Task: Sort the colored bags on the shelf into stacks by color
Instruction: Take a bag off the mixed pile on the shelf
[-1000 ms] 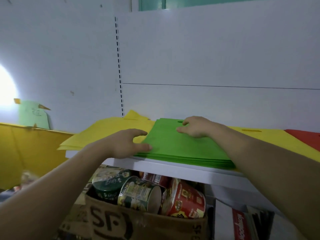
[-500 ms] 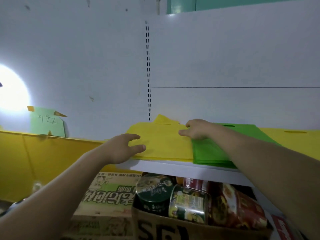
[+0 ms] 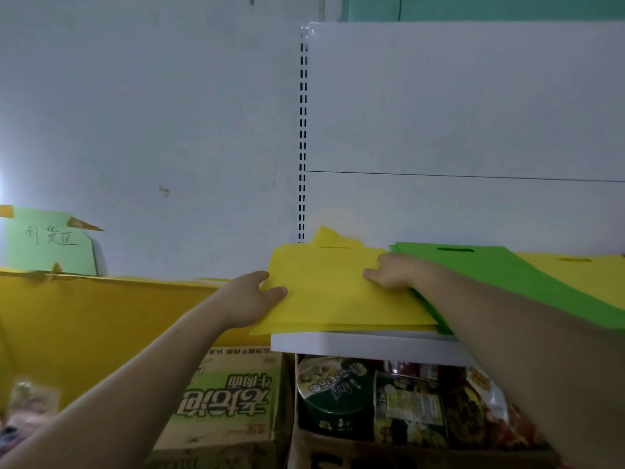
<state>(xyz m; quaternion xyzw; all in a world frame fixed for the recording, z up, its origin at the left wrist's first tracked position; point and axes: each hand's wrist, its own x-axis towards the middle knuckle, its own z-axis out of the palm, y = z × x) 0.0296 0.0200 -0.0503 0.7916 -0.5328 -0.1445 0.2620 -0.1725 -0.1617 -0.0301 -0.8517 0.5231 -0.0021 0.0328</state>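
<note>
A stack of yellow bags (image 3: pixel 338 292) lies on the left end of the white shelf (image 3: pixel 365 345), its left corner hanging past the shelf end. Beside it on the right lies a stack of green bags (image 3: pixel 500 275), and another yellow bag (image 3: pixel 581 275) lies further right, partly under the green. My left hand (image 3: pixel 248 299) presses against the yellow stack's left edge, thumb resting on top. My right hand (image 3: pixel 394 274) rests with bent fingers on the yellow stack's right edge, where it meets the green stack.
Under the shelf an open cardboard box (image 3: pixel 338 451) holds several noodle cups (image 3: pixel 333 394). A closed green noodle carton (image 3: pixel 230 401) stands to its left. A yellow board (image 3: pixel 101 316) with a green paper sign (image 3: pixel 50 245) runs along the wall on the left.
Both hands have left the green stack and moved left onto the yellow stack. The view has swung left, so the green bags now sit right of centre.
</note>
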